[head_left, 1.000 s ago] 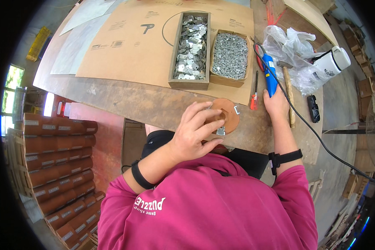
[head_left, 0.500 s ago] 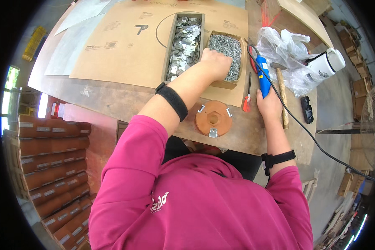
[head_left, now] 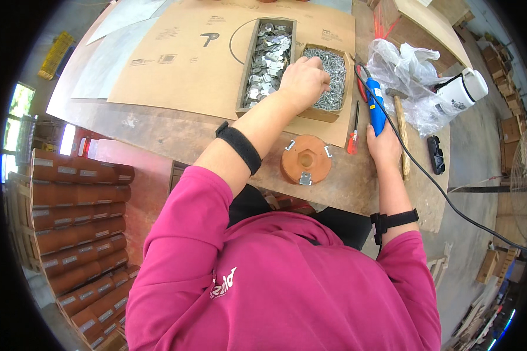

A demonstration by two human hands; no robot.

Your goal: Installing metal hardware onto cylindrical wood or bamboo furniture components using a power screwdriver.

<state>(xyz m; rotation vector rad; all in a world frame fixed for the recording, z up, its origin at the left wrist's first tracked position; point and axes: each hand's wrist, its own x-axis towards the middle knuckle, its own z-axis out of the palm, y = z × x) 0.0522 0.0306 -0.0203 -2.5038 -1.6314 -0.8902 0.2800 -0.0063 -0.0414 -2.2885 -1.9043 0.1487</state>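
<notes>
My left hand (head_left: 305, 81) reaches over the left side of an open cardboard box of small silvery screws (head_left: 334, 73). Its fingers are curled together low over the screws, and whatever is between the fingertips is hidden. My right hand (head_left: 385, 146) is wrapped round the lower end of a blue electric screwdriver (head_left: 377, 116), its black cord trailing off to the right. Between my arms lies a round orange-brown disc (head_left: 290, 164) with a hole in its middle. Metal clips sit at its upper left and right edges, and a flat metal plate (head_left: 305, 178) at its near edge.
A long wooden tray (head_left: 249, 76) of flat metal pieces stands left of the screws. Near my right hand lie a red-handled screwdriver (head_left: 352, 143), a wooden-handled hammer (head_left: 399, 111), plastic bags (head_left: 410, 64), a white bottle (head_left: 462, 92) and a black object (head_left: 434, 155). Brown cylinders (head_left: 79, 193) are stacked at left.
My left hand has shifted slightly within the screw box, its fingers now showing more at the right. The whole view has moved a little; my right hand keeps its hold.
</notes>
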